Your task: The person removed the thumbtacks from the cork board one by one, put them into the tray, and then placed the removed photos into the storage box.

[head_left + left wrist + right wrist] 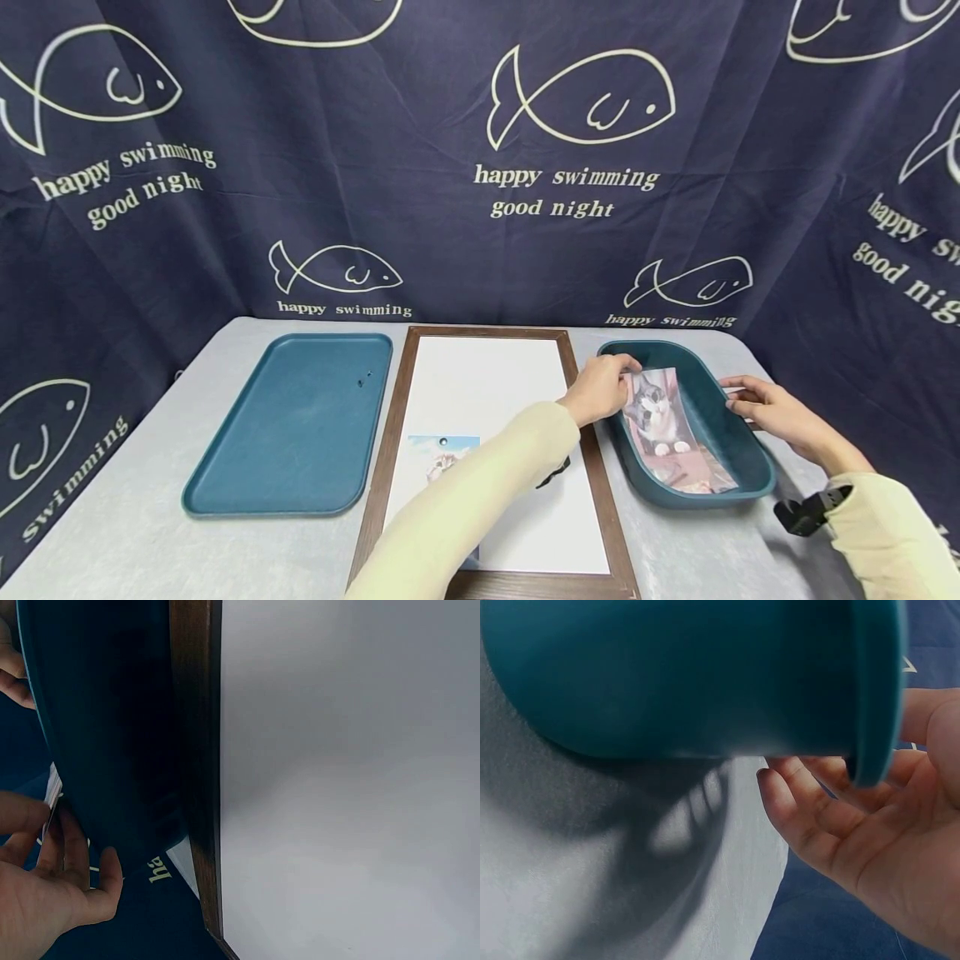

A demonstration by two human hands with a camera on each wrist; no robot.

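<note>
At the far left end of a deep teal basin (697, 493), my left hand (600, 385) pinches the corner of a cat picture (656, 412). The picture slopes down inside the basin, its lower end at the near wall. In the left wrist view, the thumb and fingers of my left hand (64, 874) meet on the picture's edge (54, 787). My right hand (780, 417) holds the basin's right rim. The right wrist view shows the fingers of my right hand (855, 825) curled below the rim (877, 697), thumb near its top.
A brown-framed white board (487, 375) lies left of the basin. On it, another picture (442, 450) with a small round magnet (443, 442) is partly hidden by my left sleeve (480, 492). A flat teal tray (300, 425) lies farther left. A dark blue curtain (450, 275) stands behind the table.
</note>
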